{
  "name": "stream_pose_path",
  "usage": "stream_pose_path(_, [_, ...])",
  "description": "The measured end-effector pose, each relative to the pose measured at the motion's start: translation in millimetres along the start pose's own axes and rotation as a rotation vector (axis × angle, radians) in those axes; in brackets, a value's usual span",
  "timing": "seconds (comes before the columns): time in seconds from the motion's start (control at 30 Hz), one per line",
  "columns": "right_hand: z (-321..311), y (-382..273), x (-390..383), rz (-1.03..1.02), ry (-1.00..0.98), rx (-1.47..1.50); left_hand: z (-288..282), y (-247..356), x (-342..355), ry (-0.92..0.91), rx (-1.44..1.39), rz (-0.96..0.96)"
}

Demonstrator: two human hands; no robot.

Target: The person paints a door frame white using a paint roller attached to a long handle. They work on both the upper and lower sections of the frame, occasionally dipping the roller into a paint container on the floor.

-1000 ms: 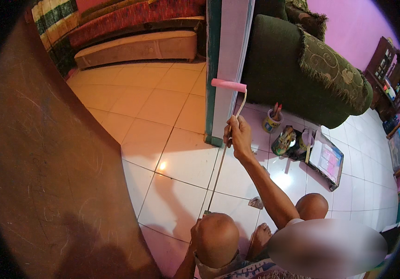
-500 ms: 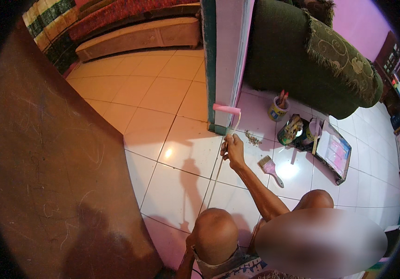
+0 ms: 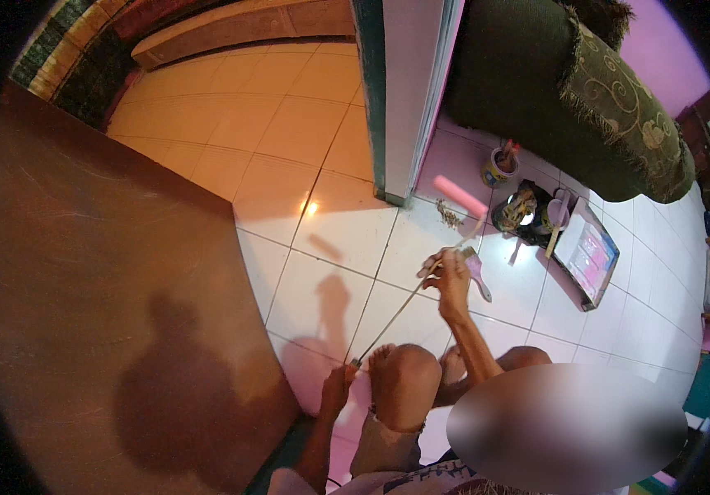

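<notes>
My right hand (image 3: 452, 280) is closed around the long thin rod (image 3: 398, 315) of a paint roller, whose pink roller head (image 3: 460, 195) hangs above the floor right of the door post. My left hand (image 3: 338, 384) grips the rod's lower end beside my knee. Just beyond my right hand a paintbrush (image 3: 477, 276) with pink paint on it lies on the tiles, near small debris (image 3: 448, 215). A paint tray (image 3: 602, 272) with pink paint, a dark tin (image 3: 513, 209) and a small bucket (image 3: 499, 169) holding brushes stand to the right.
A teal-edged pale door post (image 3: 410, 99) rises ahead. A brown panel (image 3: 108, 272) fills the left. Behind the post is a green sofa (image 3: 536, 91) with a fringed cover; a low bench (image 3: 231, 29) stands in the orange-lit room. Dark furniture (image 3: 709, 165) lines the far right.
The roller head has left the door post, moving right and tilting out over the floor. My right hand has moved down and right, and my left hand has come further into view.
</notes>
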State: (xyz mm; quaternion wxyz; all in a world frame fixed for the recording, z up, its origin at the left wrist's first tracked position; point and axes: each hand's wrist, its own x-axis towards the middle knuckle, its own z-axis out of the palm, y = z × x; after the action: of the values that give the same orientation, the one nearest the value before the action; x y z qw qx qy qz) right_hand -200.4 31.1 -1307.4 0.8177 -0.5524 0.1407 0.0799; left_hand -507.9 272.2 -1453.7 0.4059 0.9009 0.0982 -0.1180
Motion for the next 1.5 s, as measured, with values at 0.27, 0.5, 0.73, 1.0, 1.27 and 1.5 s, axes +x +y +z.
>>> stream_pose_path(0.27, [39,-211,-77,-0.186,0.0,-0.09,-78,185,70,-0.037,-0.12,0.137])
stream_pose_path(0.5, [93,-340,-124,-0.278,-0.025,-0.302,-182,426,83,-0.007,-0.38,0.425])
stream_pose_path(0.73, [142,-457,-188,-0.238,-0.084,-0.354,-250,560,43,0.001,-0.948,0.297])
stream_pose_path(1.0, [139,-546,-259,-0.271,-0.065,-0.525,-326,645,-4,-0.341,-0.856,0.206])
stream_pose_path(1.27, [156,-596,-307,-0.319,0.053,-0.393,-341,692,-18,-0.481,-1.189,0.39])
stream_pose_path(1.5, [184,-621,-285,-0.446,-0.011,-0.363,-393,714,-10,-0.253,-0.692,0.475])
